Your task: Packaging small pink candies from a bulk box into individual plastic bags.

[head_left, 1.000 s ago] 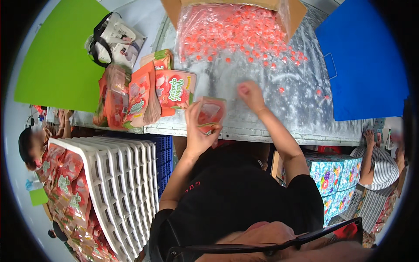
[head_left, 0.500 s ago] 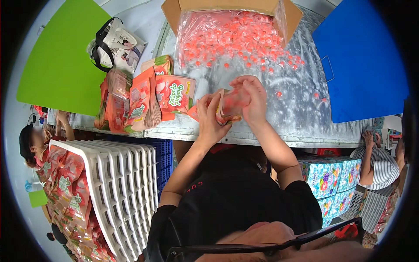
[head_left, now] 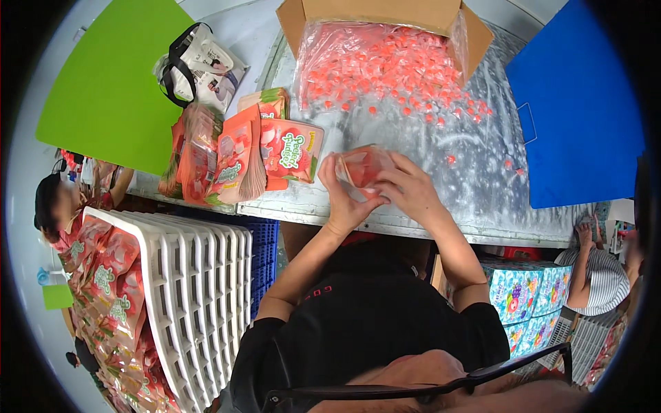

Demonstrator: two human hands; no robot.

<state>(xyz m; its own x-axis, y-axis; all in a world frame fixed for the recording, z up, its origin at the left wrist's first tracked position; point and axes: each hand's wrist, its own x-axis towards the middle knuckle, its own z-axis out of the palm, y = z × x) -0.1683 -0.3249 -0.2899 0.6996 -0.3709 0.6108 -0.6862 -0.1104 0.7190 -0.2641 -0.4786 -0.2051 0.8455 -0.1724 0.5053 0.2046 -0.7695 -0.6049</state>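
I see a clear pouch of red candies, gripped by left hand and right hand; hands lower than before.

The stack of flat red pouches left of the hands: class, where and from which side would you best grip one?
Probably by the fanned lower edges of the stack of flat red pouches, coming from the table's near edge: they lean overlapped, edges splayed toward the person, so one peels off.

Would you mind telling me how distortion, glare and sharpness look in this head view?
Head view: strong fisheye, black corners, the silvery metal table edge bows; soft glare on the clear plastic bag of pink candies; both hands, left and right, on the small pink pouch, look reasonably sharp.
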